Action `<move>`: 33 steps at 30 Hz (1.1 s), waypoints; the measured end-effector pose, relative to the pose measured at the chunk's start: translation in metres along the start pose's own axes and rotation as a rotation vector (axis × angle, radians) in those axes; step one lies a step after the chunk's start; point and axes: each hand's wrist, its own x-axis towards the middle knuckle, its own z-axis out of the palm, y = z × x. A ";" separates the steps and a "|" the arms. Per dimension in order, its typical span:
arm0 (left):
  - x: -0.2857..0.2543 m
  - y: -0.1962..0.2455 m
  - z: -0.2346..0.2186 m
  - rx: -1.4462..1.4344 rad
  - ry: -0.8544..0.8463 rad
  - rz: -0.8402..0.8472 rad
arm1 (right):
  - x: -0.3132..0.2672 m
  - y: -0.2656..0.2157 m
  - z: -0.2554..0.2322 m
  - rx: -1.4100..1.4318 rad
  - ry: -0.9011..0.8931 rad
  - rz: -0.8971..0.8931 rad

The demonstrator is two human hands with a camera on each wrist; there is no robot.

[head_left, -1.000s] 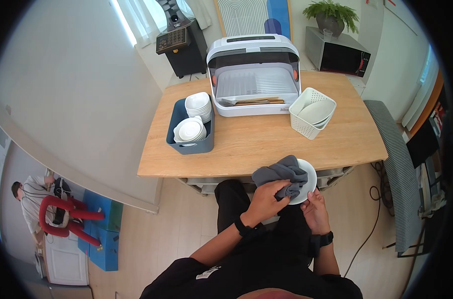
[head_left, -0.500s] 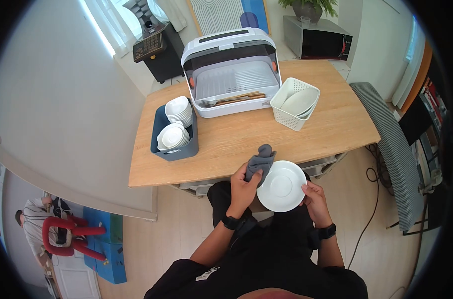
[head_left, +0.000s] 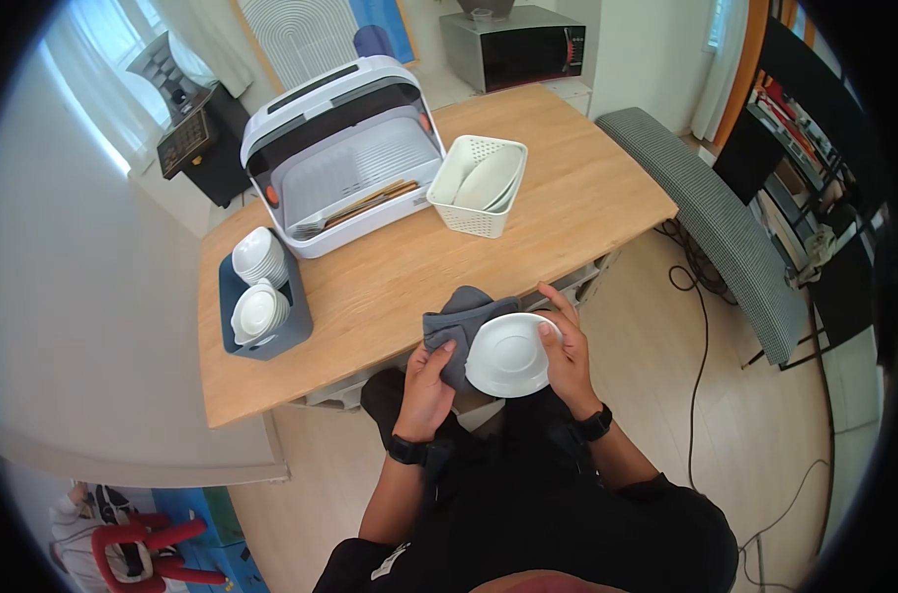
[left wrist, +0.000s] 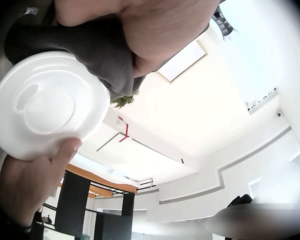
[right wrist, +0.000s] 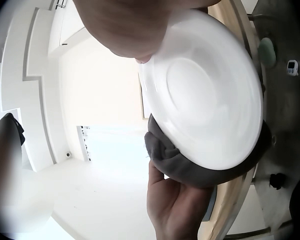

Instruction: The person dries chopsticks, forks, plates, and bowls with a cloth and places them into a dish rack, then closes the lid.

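Note:
My left hand grips a dark grey cloth in front of the table's near edge. A white saucer lies against the cloth, its face with the round well turned upward. My right hand pinches the saucer's right rim, thumb on the face. In the left wrist view the saucer covers part of the cloth, and the right hand has its thumb on the rim. The right wrist view shows the cloth behind the saucer, held by the left hand.
On the wooden table stand a blue-grey bin with stacked white bowls, an open-lidded dish rack holding cutlery, and a white basket with dishes. A grey bench is at the right. A person is at lower left.
The head view has swung right, so the table appears farther left. The cloth, beside the saucer's left edge before, now spreads behind it. The right index finger has lifted off the rim.

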 end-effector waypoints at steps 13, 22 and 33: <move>-0.006 -0.002 -0.013 0.053 -0.156 -0.275 | -0.003 -0.050 -0.002 -0.230 -0.247 -0.325; -0.022 0.005 -0.004 0.188 -0.281 -0.280 | -0.001 -0.068 -0.003 -0.433 -0.137 -0.464; -0.027 0.004 -0.020 0.015 -0.132 -0.270 | 0.015 -0.021 0.000 0.097 0.148 0.067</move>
